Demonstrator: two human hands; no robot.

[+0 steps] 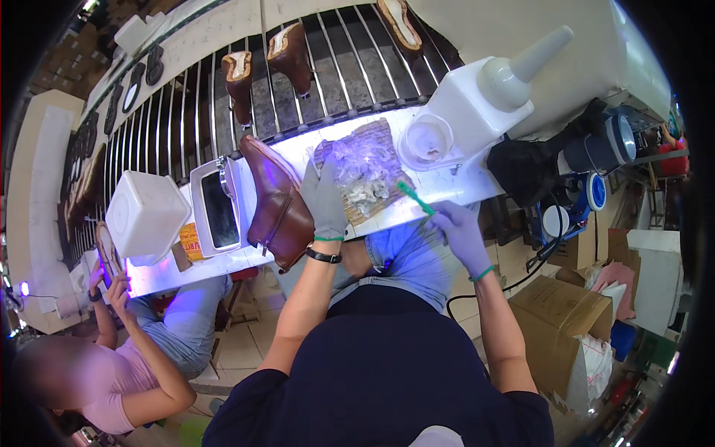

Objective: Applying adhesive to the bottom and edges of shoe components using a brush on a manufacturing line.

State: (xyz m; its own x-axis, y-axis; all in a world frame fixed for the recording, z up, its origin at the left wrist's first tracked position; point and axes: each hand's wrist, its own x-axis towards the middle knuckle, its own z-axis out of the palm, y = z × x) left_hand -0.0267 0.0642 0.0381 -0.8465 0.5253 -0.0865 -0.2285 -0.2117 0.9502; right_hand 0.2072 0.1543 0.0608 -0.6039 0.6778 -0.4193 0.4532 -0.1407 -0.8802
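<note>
Green brush in my right hand, brown boot by my left.
My gloved right hand (459,232) is closed round the green brush (414,197), its head over the crusted board (366,171). My gloved left hand (325,203), fingers extended, lies between that board and the brown boot (277,205); I can't tell whether it touches the boot, which lies on the white worktop (167,277) beside a tray (199,212).

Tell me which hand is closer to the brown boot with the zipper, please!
The left. The left hand is right beside the brown boot, on its right side; the right hand is farther off to the right, holding a green brush.
</note>
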